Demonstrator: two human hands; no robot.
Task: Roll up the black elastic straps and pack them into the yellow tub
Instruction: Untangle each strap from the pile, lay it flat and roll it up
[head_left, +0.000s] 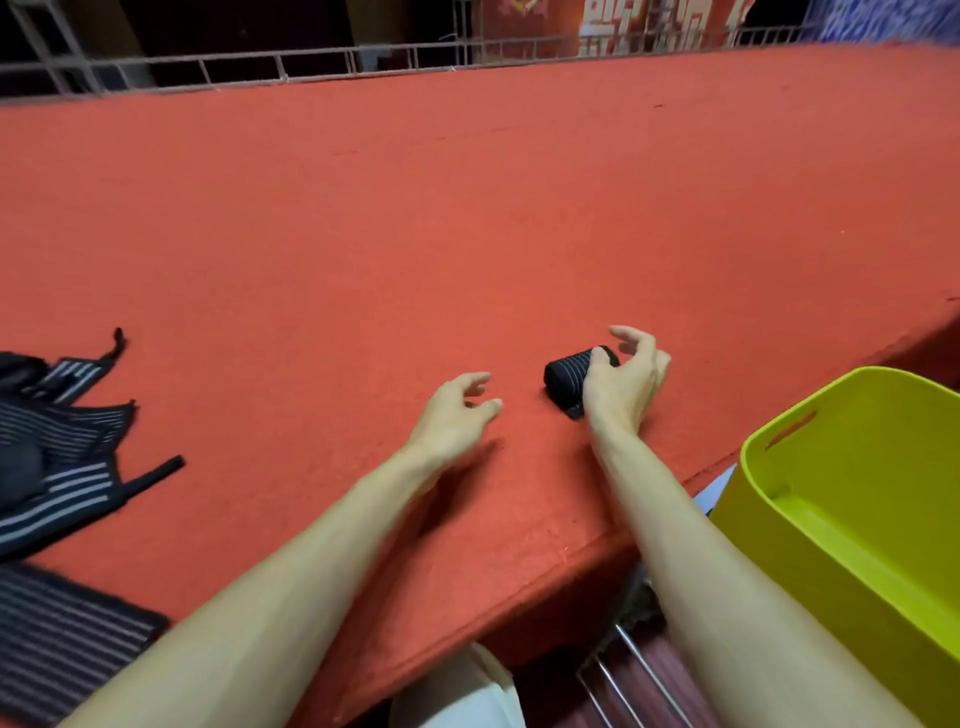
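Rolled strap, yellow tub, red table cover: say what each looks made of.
The rolled strap looks like woven elastic fabric, matte black with fine pale stripes. The yellow tub is likely moulded plastic: smooth, slight sheen, cut-out handle slot. The red table cover seems felt or short-pile cloth, matte and fuzzy.

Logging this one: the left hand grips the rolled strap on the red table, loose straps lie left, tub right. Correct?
Wrong hand: the head view shows the right hand gripping the rolled strap, while the left hand holds nothing. Loose straps left and tub right are as stated.
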